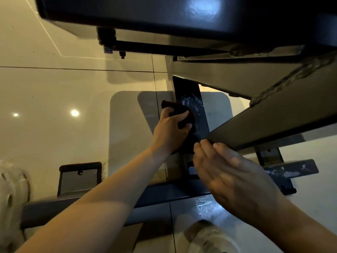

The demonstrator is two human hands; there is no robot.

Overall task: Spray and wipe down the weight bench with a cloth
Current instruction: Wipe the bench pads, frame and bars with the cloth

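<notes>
A pale, blurred shoe (12, 187) sits at the far left on the glossy cream tiled floor (54, 92), well left of the black steel floor bar (191, 110) of the bench frame. Nearer that bar, a small dark bracket plate (79, 177) with a bolt hole rests on the floor. The left hand (171, 130) reaches in from the lower left, its fingers and thumb curled round a dark maroon cloth (179, 111), which it presses against the left edge of the floor bar, just below a patch of white spray streaks (191, 104). Just right of the bar's lower end, the right hand (231, 172) is flat and relaxed, fingers straight and together, holding nothing; its fingertips touch the lower corner of a slanted grey steel beam (273, 123). Above the bar, the black padded bench (182, 17) fills the top of the view. A second pale shoe (206, 236) lies below the right hand.
</notes>
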